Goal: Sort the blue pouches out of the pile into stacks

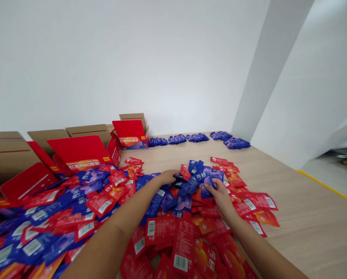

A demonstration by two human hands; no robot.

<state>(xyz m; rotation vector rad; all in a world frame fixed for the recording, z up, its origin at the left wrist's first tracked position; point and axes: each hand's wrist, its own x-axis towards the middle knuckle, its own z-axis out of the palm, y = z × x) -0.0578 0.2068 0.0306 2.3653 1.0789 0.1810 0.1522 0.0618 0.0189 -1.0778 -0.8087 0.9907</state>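
Note:
My right hand [218, 190] pinches a blue sachet [206, 190] with white lettering and purple berries between thumb and fingers, over the middle of the pile. More blue sachets [201, 173] lie right against it, and I cannot tell whether some are held too. My left hand [169, 176] is at the left of the same heap, its fingers closed on the edge of a dark blue sachet [178, 179], partly hidden. A small red sachet [185, 172] lies just beyond its fingertips. Red sachets [183, 244] with barcodes spread below and between both forearms.
Mixed red and blue sachets [83, 197] cover the left side of the table [292, 209]. Open red cartons [131, 133] with brown flaps line the back left. Several overlapped stacks of blue sachets [196, 137] lie along the back edge. A white wall rises behind.

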